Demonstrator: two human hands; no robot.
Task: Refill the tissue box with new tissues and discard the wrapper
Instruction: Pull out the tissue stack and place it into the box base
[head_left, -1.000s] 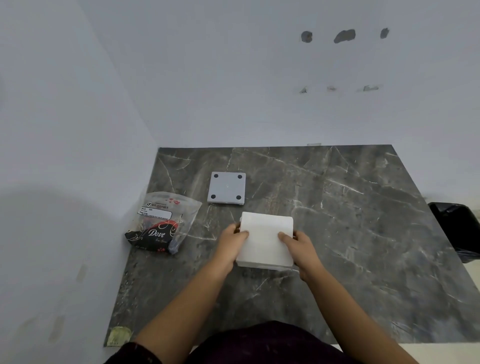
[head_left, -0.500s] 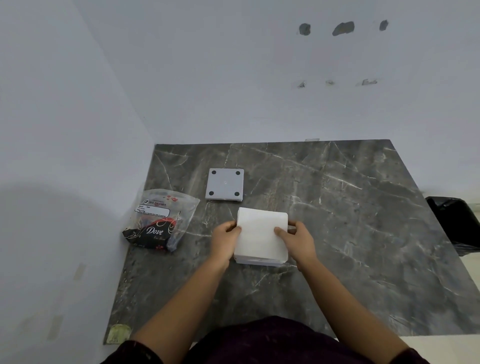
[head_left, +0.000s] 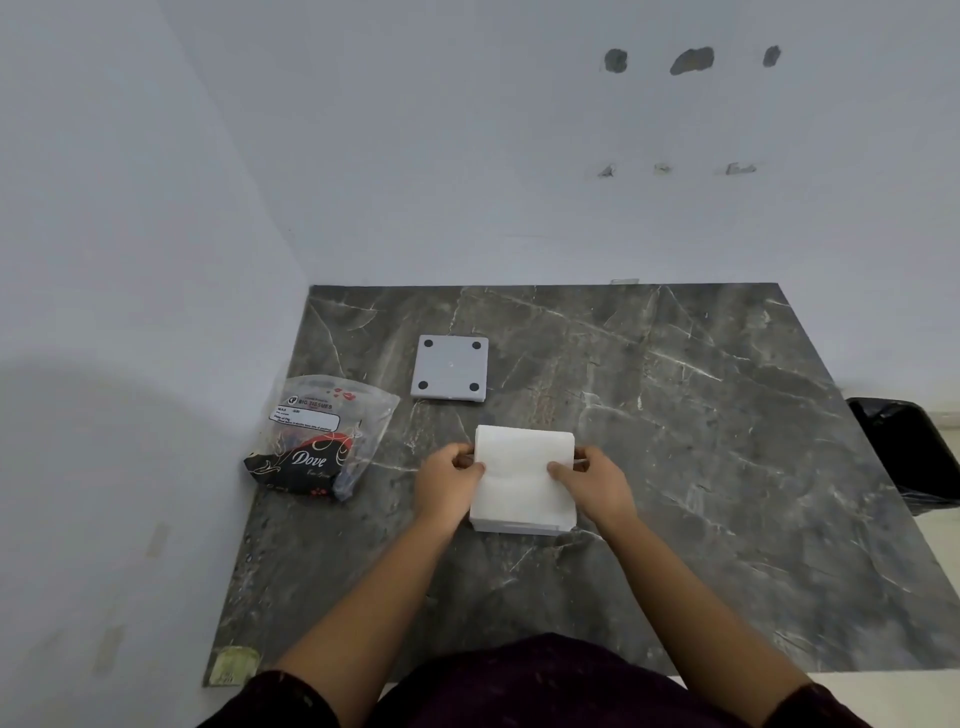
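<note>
Both hands, left hand (head_left: 448, 480) and right hand (head_left: 597, 483), clamp the white tissue stack (head_left: 523, 478) by its side edges, thumbs on top. Since a second ago stack has sunk lower into tissue box (head_left: 514, 527); loading nearly done. Wrapper (head_left: 324, 434) lies left, base plate (head_left: 451, 367) beyond, bin (head_left: 909, 452) far right.

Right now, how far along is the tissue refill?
Done: the wrapper lies emptied beside the wall. In hand: the left hand and right hand press the tissues into the box. Left: fitting the square panel and binning the wrapper in the black bin.
</note>
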